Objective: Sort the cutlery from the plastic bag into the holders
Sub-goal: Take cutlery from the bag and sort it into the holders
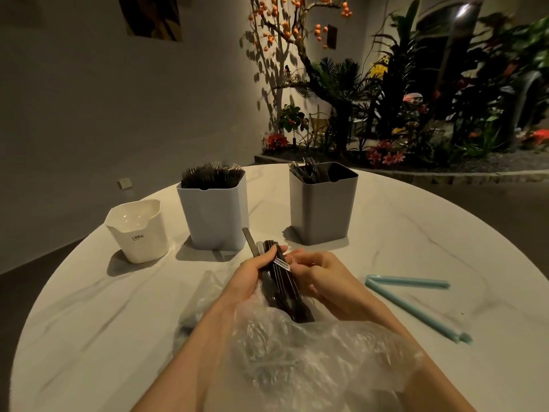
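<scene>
Head view: crinkly plastic bag (297, 352) lies soft under the wrists. Left hand (252, 278) clamps the cutlery bundle (279, 281); right hand (320, 278) pinches one piece. Likely stiff, slick, light; grip mid-handle. Beyond both hands on the desk (89, 307) stand three holders (214, 215).

A round white marbled bench (416, 233) carries a pale blue sealing clip (416, 304), hinged open in a V and lying on the bench's right side. Beyond the bench's far right edge stands a bed of green plants and red flowers (386, 156), with a branching tree bearing orange fruit (297, 28). A dark picture (150, 16) hangs on the wall beyond the bench's far left.
</scene>
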### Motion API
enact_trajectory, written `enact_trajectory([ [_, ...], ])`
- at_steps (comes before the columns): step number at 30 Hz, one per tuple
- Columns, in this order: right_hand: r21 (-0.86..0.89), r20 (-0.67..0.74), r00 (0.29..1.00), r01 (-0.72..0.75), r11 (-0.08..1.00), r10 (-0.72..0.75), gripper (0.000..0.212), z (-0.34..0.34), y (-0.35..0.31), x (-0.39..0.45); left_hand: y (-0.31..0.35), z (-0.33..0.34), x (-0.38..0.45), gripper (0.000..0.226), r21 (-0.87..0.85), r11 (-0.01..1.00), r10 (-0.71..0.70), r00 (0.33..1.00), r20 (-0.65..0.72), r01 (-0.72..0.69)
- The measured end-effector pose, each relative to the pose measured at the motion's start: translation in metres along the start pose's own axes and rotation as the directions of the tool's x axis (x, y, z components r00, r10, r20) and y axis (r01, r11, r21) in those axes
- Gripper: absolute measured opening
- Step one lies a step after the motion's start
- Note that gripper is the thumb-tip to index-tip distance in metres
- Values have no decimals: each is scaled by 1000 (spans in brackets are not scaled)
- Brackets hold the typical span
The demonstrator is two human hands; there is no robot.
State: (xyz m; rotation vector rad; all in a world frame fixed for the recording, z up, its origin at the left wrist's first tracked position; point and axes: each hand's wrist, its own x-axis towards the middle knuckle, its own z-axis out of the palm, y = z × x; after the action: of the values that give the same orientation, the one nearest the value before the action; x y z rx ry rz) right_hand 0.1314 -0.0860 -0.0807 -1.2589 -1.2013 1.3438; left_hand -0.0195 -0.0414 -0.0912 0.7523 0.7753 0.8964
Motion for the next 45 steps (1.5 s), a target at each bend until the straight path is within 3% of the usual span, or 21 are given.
enact_trajectory([
  [4,-102,-33,993,107,989,-111,25,6,3,-1,1,-1,-3,28,74,996,53,998,12,-54],
  [8,2,-141,979,149,989,-147,22,7,0,-4,0,-2,-6,24,230,970,55,992,112,-80],
  [11,67,-211,960,201,977,-183,28,6,-1,-2,1,-1,-5,35,207,976,43,991,125,-68],
  [14,58,-284,921,293,954,-265,27,5,-6,-6,3,0,-5,31,237,969,37,989,144,-71],
  [16,34,-312,904,318,947,-293,27,3,-10,-9,4,0,-7,46,161,986,18,985,174,-46],
  [20,51,-300,933,223,973,-198,29,-3,-15,-11,1,-2,-6,61,32,999,0,961,277,-9],
  [26,268,-104,991,106,958,-81,27,-5,-17,-9,2,-2,-7,65,120,992,22,981,195,-46],
  [30,429,-94,994,85,899,-49,25,-9,-22,-13,4,-4,-2,62,109,994,4,985,170,-23],
  [32,384,-119,993,59,922,-14,24,-9,-22,-13,4,-6,-1,60,59,998,-29,981,194,17],
  [35,260,-136,990,5,966,32,24,-12,-22,-14,3,-5,-2,75,-17,999,-32,974,224,36],
  [41,155,63,980,-197,968,189,24,-13,-27,-28,3,-6,-3,84,-98,995,-13,985,169,30],
  [45,36,-18,977,-210,977,210,17,-9,-25,-29,4,-5,-5,85,-147,989,-2,989,147,24],
])
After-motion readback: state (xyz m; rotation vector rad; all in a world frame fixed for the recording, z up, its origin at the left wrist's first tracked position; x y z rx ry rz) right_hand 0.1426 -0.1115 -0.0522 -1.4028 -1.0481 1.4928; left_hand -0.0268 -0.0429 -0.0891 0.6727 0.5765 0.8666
